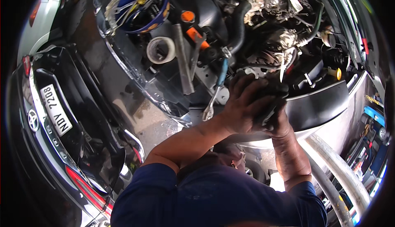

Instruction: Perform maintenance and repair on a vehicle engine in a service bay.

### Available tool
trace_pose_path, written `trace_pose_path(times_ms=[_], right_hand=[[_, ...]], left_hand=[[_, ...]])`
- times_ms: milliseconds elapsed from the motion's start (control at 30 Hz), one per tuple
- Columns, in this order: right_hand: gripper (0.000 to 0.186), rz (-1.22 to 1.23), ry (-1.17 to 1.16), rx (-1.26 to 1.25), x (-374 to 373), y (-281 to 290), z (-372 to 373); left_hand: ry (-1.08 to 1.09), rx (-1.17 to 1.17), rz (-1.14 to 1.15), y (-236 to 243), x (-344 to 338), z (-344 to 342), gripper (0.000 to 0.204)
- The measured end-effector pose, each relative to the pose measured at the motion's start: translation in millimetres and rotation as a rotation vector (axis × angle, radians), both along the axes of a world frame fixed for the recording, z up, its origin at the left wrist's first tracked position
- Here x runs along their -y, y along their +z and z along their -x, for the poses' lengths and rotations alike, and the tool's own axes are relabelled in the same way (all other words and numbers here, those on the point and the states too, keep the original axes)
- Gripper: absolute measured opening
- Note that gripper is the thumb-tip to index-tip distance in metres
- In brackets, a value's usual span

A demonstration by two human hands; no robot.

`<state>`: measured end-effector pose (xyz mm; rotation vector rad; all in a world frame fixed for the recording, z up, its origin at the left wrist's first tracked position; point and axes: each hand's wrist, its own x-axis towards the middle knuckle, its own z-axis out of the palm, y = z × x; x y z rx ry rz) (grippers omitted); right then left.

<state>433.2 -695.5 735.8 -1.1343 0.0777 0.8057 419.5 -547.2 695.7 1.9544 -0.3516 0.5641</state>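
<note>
Over the front edge of the open engine bay, my left hand and my right hand come together around a dark, blackened thing. The fingers of the left hand lie across its side, and the right hand grips it from below. Its kind cannot be made out, since the hands cover much of it. Just left of the hands, a tool with a blue handle and a shiny metal end leans across the front panel. Behind the hands sits the greasy engine with its hoses.
On the black front panel lie a roll of tape, a flat metal bar, a wrench and an orange piece. A blue bowl holds several tools. A dark car stands at the left; pale pipes rise at the right.
</note>
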Motion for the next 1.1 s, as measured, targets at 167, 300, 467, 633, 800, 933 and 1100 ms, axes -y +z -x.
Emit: trace_pose_path(times_ms=[167, 300, 467, 633, 800, 933, 1100], right_hand=[[0.080, -0.113, 0.365, -0.047, -13, -19, 7], [0.047, 0.240, 0.370, 0.195, -46, -22, 1], [0.028, 0.577, 0.321, 0.454, -64, -43, 6], [0.029, 0.818, 0.512, 0.354, -57, -24, 29], [0.037, 1.032, 0.541, 0.203, -53, -3, 49], [0.038, 1.016, 0.459, 0.220, -42, -9, 59], [0.041, 0.986, 0.424, 0.251, -38, -4, 66]], left_hand=[[-0.034, 0.039, -0.172, -19, -71, 38, 0.061], [0.053, -0.146, -0.095, 5, -102, 38, 0.065], [0.248, -0.310, -0.157, -33, -116, 43, 0.070], [0.632, -0.255, -0.127, -34, -186, 15, 0.036], [0.776, -0.228, -0.131, -22, -249, -58, 0.019], [0.608, -0.493, -0.356, -15, -278, -124, 0.026], [0.218, -0.712, -0.735, -25, -306, -173, 0.042]])
